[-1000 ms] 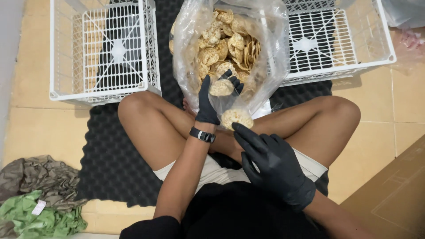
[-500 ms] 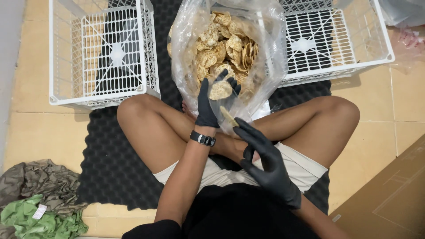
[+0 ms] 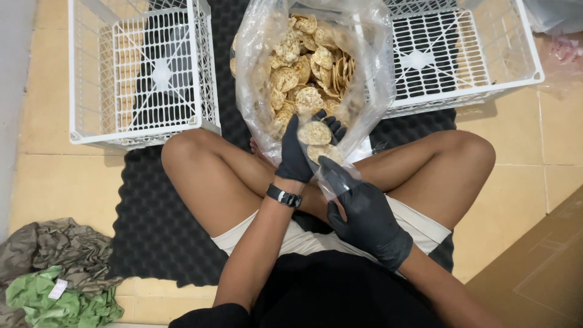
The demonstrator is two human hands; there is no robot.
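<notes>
Since earlier frame, right hand (image 3: 364, 212) raised to small bag (image 3: 331, 173), pinched on its edge. Left hand (image 3: 303, 149) clamped on crackers (image 3: 314, 132) from big bag (image 3: 376, 73). Filling step; next: steady mouth needed.

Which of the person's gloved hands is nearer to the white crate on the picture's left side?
Left. The left hand holds round crackers beside that white crate; the right hand is lower, farther away.
</notes>
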